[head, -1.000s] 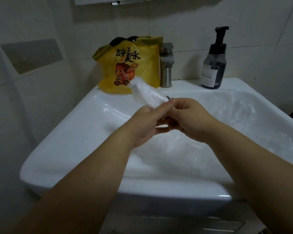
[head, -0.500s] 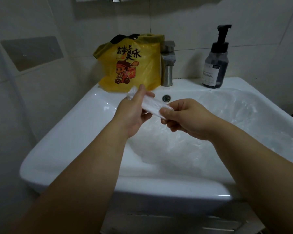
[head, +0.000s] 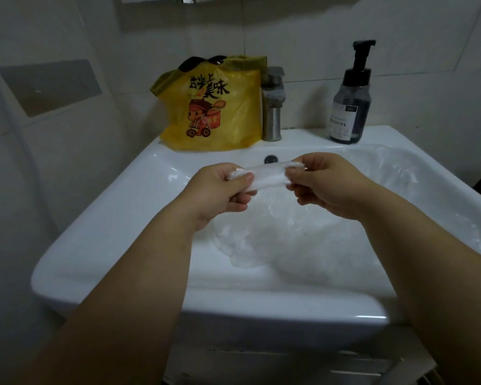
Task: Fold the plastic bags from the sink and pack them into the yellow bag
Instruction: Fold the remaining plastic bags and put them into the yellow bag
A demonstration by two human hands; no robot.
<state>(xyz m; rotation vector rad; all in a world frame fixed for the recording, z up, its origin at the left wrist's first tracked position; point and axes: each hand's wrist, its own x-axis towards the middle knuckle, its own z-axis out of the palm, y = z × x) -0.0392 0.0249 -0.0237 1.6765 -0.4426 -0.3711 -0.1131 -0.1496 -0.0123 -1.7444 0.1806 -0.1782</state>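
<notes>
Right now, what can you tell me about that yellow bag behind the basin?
The yellow bag is thin, glossy, crinkled plastic, printed with black Chinese characters above a cartoon figure riding a scooter with a red box. It stands upright and bulging on the back ledge of the sink, close to the tiled wall. Its top is bunched, with something black showing there. Its right edge meets the faucet and seems to touch it.

Far left, the yellow bag [head: 233,118] shows bold black characters ending in 美味. Far right, the bottle [head: 350,107] label's small print is too blurred to read.
</notes>
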